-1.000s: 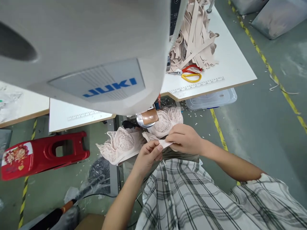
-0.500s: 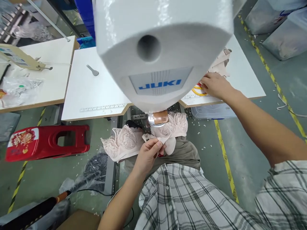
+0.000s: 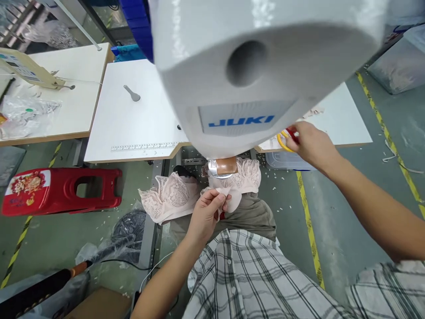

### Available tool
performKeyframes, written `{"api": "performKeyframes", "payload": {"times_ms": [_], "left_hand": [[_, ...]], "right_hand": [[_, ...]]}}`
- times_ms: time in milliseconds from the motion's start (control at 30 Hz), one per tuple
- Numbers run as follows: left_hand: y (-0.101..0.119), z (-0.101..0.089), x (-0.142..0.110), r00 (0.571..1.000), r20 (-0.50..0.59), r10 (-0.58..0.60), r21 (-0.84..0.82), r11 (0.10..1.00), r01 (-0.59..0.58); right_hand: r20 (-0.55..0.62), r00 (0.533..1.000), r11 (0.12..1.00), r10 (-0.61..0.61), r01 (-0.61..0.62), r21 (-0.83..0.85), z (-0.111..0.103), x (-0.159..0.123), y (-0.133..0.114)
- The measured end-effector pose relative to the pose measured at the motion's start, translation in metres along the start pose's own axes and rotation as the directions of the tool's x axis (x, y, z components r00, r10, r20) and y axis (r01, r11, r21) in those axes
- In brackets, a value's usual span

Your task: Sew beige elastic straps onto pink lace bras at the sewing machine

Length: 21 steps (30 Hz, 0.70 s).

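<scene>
My left hand pinches the edge of a pale pink lace bra that hangs under the metal foot of a large white JUKI sewing machine. One cup lies to the left, the other behind the foot. My right hand is closed round the red and yellow handles of scissors, lifted off the edge of the white table on the right. The blades are hidden behind the machine head.
A white table with a printed ruler stands left of the machine. A red plastic stool lies on the green floor at left. A clear bin sits under the right table. Yellow floor tape runs alongside.
My right hand left the bra, reached to the right table and has picked up the scissors, now drawing them back. My left hand stays pinched on the bra.
</scene>
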<state>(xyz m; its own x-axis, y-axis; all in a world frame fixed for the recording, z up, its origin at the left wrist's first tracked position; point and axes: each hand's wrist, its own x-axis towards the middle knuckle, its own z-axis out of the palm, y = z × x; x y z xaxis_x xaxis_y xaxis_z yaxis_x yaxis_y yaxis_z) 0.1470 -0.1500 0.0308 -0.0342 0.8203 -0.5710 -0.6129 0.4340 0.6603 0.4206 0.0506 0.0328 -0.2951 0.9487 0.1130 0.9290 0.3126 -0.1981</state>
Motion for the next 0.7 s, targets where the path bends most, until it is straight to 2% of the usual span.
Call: {"api": "performKeyframes", "payload": {"times_ms": [33,67,133,200,267,400,500,700], "left_hand": [[0.0,-0.001,0.0,1.0,-0.018,0.009,0.014,1.0,-0.009],[-0.001,-0.001,0.001,0.999,-0.037,0.017,0.03,0.999,-0.016],[-0.003,-0.001,0.002,0.997,-0.067,0.043,0.06,0.997,-0.039],[-0.005,0.001,0.002,0.993,-0.085,0.085,0.089,0.993,-0.078],[-0.008,0.003,0.002,0.988,-0.089,0.13,0.117,0.986,-0.119],[-0.01,0.007,0.001,0.978,-0.078,0.191,0.17,0.97,-0.176],[-0.009,0.007,0.0,0.971,-0.09,0.222,0.188,0.961,-0.202],[-0.007,0.004,-0.001,0.964,-0.118,0.238,0.197,0.957,-0.212]], "right_hand": [[-0.004,1.0,0.998,0.008,-0.008,0.057,-0.006,-0.02,-0.006],[0.012,1.0,0.977,0.019,-0.021,0.211,-0.011,-0.042,-0.013],[0.12,0.99,0.894,-0.072,0.011,0.448,-0.019,-0.086,-0.031],[0.183,0.959,0.853,-0.215,0.093,0.514,-0.019,-0.123,-0.054],[0.202,0.931,0.84,-0.306,0.164,0.517,-0.014,-0.146,-0.077],[0.134,0.927,0.83,-0.351,0.241,0.504,0.004,-0.155,-0.102],[0.126,0.928,0.813,-0.352,0.236,0.533,0.009,-0.149,-0.106],[0.157,0.929,0.814,-0.335,0.202,0.544,0.006,-0.146,-0.11]]}}
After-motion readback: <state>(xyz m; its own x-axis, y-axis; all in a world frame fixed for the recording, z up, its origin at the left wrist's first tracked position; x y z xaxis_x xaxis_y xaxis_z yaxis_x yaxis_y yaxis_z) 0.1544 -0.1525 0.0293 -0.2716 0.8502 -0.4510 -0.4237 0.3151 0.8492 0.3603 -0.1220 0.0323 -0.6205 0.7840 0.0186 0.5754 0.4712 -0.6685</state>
